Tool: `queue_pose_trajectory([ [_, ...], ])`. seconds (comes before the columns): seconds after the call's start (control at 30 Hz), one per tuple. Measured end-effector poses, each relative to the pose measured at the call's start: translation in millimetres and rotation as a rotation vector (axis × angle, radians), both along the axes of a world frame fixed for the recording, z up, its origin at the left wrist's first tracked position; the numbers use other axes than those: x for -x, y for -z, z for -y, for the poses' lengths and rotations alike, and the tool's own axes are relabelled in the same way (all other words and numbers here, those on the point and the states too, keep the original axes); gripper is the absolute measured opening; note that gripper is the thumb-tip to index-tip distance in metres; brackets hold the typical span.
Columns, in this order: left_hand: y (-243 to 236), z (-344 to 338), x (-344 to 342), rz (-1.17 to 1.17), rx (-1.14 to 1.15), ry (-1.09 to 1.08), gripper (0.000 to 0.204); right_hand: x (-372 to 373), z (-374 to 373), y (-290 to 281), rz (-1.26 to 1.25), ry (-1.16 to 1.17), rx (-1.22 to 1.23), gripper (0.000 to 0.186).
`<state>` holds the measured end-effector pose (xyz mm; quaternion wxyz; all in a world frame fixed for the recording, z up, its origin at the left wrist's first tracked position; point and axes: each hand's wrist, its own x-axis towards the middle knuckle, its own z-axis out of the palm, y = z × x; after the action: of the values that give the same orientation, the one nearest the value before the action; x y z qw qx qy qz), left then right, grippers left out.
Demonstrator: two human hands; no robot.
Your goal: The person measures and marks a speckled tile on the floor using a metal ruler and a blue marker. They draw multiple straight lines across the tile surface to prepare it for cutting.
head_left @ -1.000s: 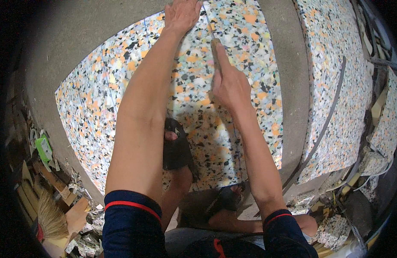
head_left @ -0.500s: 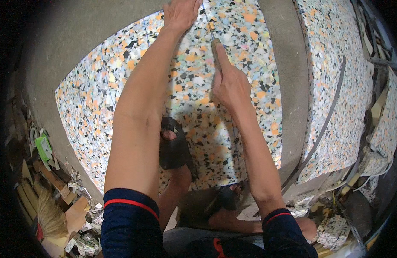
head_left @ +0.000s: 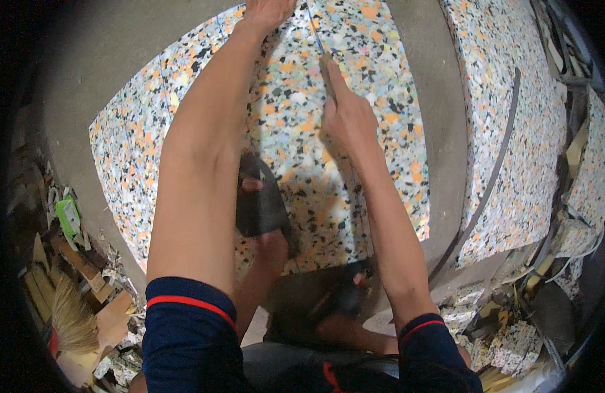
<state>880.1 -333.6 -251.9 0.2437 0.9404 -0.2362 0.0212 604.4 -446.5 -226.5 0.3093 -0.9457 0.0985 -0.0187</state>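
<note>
A large speckled sheet of bonded foam [head_left: 309,144], flecked with orange, black and white, lies on the floor before me. Near the top edge of the view, my left hand [head_left: 270,14] rests flat on it, its fingertips partly cut off by the frame. My right hand [head_left: 350,124] is closed round the handle of a long, thin-bladed knife [head_left: 327,65], index finger stretched along it. The blade points away from me along a blue line drawn on the foam. How deep the blade sits cannot be seen.
My sandalled left foot [head_left: 260,203] stands on the sheet's near part. On the right lies a second speckled foam sheet [head_left: 512,150] with a dark curved strip [head_left: 495,177] across it. Foam scraps [head_left: 518,347] lie at lower right, a straw broom [head_left: 73,318] and wood pieces at lower left.
The whole view has shifted slightly, so the foam and my hands sit a little higher, with more of my left hand cut off. Both hands keep nearly the same place on the sheet.
</note>
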Motion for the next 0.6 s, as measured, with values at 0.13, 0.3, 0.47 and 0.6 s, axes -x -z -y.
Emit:
queue_pose_trajectory([
  [0.13,3,-24,-9,0.026,-0.07,-0.042,0.047,22,-11,-28,-0.13,-0.035,-0.031,0.072],
  [0.3,-1,-12,-6,-0.106,0.002,-0.061,0.052,88,2,-39,-0.169,-0.038,-0.016,0.078],
  [0.47,4,-34,-27,-0.087,-0.056,0.092,0.061,42,-4,-14,-0.06,-0.052,-0.047,0.074],
  [0.6,-19,-26,-22,-0.229,0.008,0.212,0.069,25,-2,-11,-0.174,-0.009,-0.004,0.073],
])
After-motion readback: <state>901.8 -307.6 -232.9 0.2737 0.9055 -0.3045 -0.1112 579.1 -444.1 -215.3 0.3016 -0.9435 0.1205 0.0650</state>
